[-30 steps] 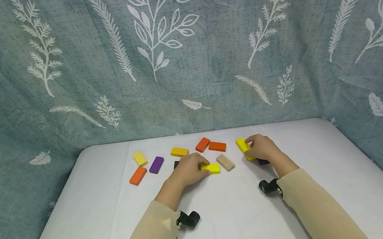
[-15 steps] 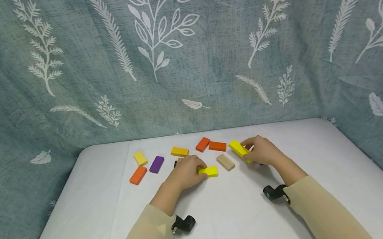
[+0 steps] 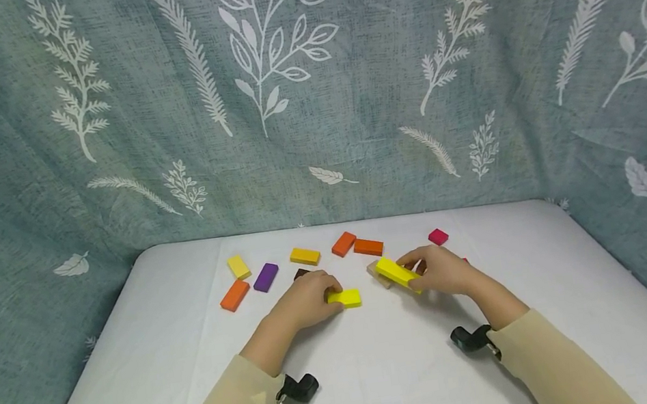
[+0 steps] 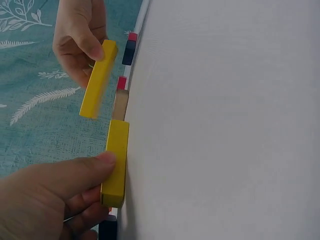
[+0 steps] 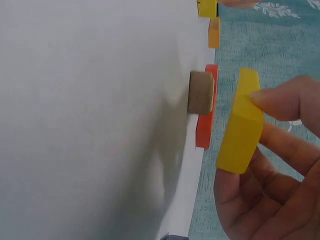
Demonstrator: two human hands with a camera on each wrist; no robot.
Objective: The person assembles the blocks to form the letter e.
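Observation:
My left hand (image 3: 308, 301) pinches a bright yellow block (image 3: 347, 299) by its left end, low at the table. In the left wrist view the thumb lies along that block's side. A second yellow block (image 5: 241, 122) is held above the table in my right hand (image 3: 441, 269), between thumb and fingers, tilted. It overlaps a tan block (image 5: 200, 92) in the head view, and its shadow falls on the cloth. The two yellow blocks are apart. A dark block (image 3: 301, 273) lies partly hidden behind my left hand.
On the white table (image 3: 379, 374) at left lie a pale yellow block (image 3: 239, 267), an orange block (image 3: 234, 295) and a purple block (image 3: 266, 277). Farther back are an amber block (image 3: 305, 255), two orange-red blocks (image 3: 369, 246) and a red block (image 3: 438, 236). A patterned curtain (image 3: 308, 93) hangs behind.
My right hand has carried its yellow block left and nearer, uncovering the red block at back right. My left hand has drawn its block slightly left and toward me.

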